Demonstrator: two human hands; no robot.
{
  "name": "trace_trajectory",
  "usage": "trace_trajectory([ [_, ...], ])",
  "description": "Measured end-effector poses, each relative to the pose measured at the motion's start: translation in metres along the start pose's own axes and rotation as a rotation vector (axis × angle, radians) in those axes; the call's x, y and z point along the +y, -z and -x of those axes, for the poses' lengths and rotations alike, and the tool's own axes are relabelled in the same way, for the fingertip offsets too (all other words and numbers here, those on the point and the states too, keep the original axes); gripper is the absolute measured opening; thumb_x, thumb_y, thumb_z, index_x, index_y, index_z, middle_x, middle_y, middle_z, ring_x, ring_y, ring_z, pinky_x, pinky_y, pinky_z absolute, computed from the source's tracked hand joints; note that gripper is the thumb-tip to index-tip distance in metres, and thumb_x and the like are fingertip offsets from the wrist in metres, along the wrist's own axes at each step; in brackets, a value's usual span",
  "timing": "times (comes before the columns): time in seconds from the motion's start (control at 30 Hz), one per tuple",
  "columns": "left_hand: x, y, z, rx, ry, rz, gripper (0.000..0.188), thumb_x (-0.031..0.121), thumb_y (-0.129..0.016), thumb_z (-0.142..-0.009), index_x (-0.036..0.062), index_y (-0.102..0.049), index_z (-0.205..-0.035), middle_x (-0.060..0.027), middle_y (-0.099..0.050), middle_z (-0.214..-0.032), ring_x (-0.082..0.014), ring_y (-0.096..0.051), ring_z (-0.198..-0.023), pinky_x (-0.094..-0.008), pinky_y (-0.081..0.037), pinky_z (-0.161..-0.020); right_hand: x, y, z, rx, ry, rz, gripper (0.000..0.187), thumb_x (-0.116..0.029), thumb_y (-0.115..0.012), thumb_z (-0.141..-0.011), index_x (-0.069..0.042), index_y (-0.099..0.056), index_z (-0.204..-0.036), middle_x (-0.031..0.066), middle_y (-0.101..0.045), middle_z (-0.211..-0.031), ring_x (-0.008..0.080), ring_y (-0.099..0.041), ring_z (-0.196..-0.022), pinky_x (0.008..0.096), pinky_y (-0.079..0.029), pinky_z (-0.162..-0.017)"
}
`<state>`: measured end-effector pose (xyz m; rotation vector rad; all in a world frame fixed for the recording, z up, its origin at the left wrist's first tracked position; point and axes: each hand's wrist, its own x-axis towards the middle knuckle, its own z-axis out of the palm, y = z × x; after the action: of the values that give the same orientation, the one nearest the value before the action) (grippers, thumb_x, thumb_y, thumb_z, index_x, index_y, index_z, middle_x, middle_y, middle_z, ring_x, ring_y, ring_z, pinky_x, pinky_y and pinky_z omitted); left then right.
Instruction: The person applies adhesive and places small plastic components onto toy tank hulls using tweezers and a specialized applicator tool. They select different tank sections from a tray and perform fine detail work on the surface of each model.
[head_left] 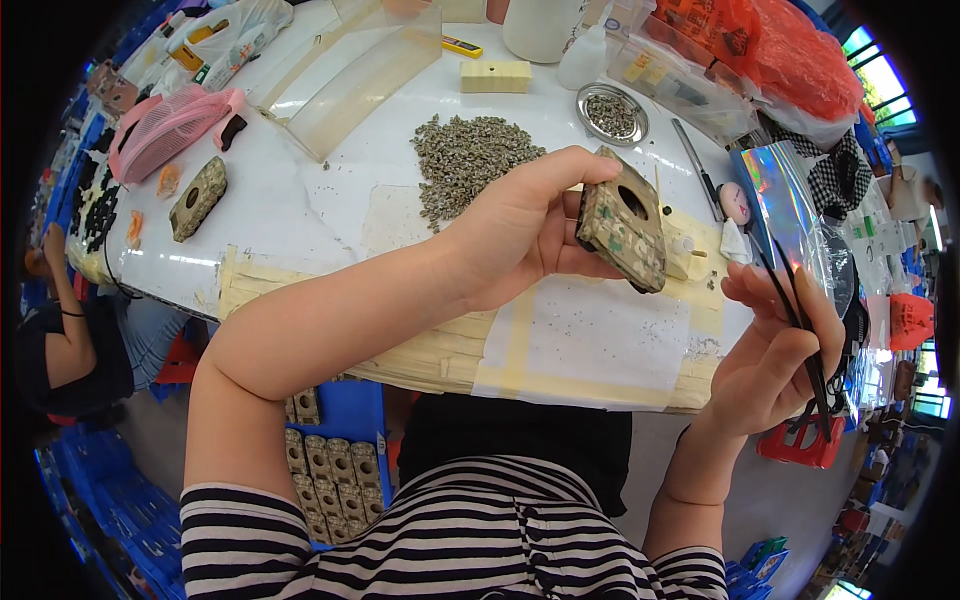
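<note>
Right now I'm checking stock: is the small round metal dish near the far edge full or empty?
Partly filled: the metal dish holds a shallow layer of small greyish bits, like the pile beside it.

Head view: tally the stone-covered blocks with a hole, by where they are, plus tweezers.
Block in left hand: 1
Block on table: 1
Tweezers in right hand: 1
Total: 3
</note>
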<state>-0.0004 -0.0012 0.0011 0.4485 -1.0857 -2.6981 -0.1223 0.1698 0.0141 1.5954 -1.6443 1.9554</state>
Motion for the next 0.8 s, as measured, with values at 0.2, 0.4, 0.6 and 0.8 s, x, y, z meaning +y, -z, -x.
trace_trajectory([
  [0.2,0.000,0.001,-0.001,0.013,-0.004,-0.021,0.049,0.034,-0.047,-0.089,-0.0006,-0.052,-0.123,-0.0167,-0.062,-0.114,-0.0243,-0.064,-0.101,-0.0357,-0.052,-0.087,0.011,0.017,0.002,0.005,-0.137,0.244,0.020,-0.017,-0.048,-0.097,0.002,-0.052,-0.102,0.0137,-0.061,-0.090,0.0191,-0.062,-0.082,0.0286,-0.050,-0.076],
  [0.4,0.000,0.004,-0.005,0.008,0.008,-0.022,0.050,0.034,-0.046,-0.090,-0.0015,-0.049,-0.125,-0.0208,-0.061,-0.116,-0.0283,-0.065,-0.097,-0.0367,-0.051,-0.088,0.019,0.024,0.001,-0.111,-0.069,0.689,0.007,-0.003,-0.057,-0.087,-0.002,-0.064,-0.089,0.0063,-0.048,-0.073,0.0171,-0.045,-0.067,0.0275,-0.036,-0.060],
  [0.6,0.000,0.007,-0.006,0.012,0.019,-0.031,0.050,0.034,-0.045,-0.090,-0.0005,-0.048,-0.126,-0.0218,-0.060,-0.118,-0.0296,-0.065,-0.097,-0.0358,-0.052,-0.086,0.026,0.015,-0.004,-0.220,-0.034,0.724,0.018,-0.002,-0.073,-0.074,-0.003,-0.066,-0.090,0.0108,-0.061,-0.082,0.0259,-0.057,-0.078,0.0332,-0.045,-0.070],
  [0.8,-0.001,0.007,-0.008,0.020,0.020,-0.025,0.050,0.034,-0.046,-0.090,-0.0002,-0.048,-0.126,-0.0216,-0.060,-0.117,-0.0296,-0.065,-0.097,-0.0370,-0.052,-0.086,0.034,0.011,-0.003,-0.197,-0.009,0.716,0.016,-0.003,-0.075,-0.071,-0.003,-0.066,-0.084,0.0105,-0.060,-0.078,0.0260,-0.057,-0.078,0.0333,-0.045,-0.068],
])
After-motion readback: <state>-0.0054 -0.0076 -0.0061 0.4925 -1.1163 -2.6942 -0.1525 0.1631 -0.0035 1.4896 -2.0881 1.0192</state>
